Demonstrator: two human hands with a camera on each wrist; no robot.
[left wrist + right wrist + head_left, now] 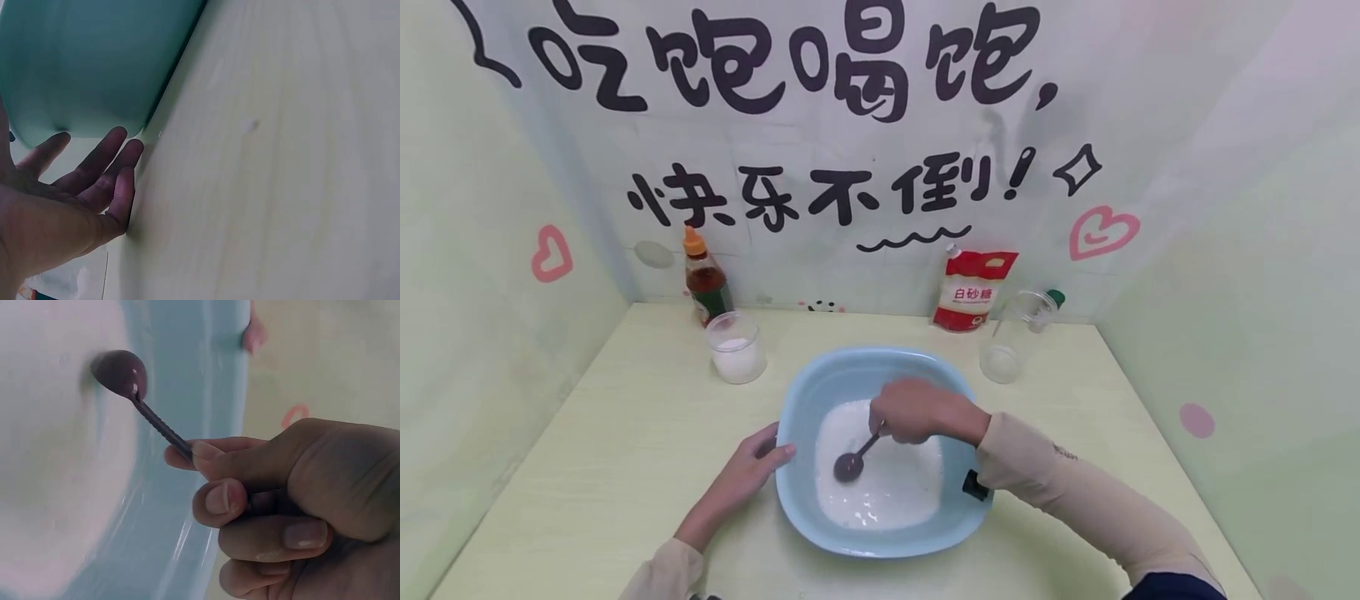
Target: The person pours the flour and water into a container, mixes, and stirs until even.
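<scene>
A light blue plastic basin (pixel 880 546) holds a layer of white material with a wet shine. Over it my right hand (pixel 913 410) grips the handle of a small dark spoon (pixel 848 467). The right wrist view shows the handle pinched between thumb and fingers, with the other fingers curled; the dark rounded bowl (pixel 122 374) is over the white layer (pixel 56 462). At the basin's left side, my left hand (pixel 748 468) holds the rim, its thumb over the edge. Its other fingers (pixel 103 162) lie loosely bent along the outside, low by the table.
Behind the basin stand a clear cup of white contents (pixel 737 358) and a brown sauce bottle with an orange cap (pixel 706 279). At the back right are a red-and-white pouch (pixel 970 292) and a clear container (pixel 1007 350). Walls enclose the table (pixel 595 450) behind and on both sides.
</scene>
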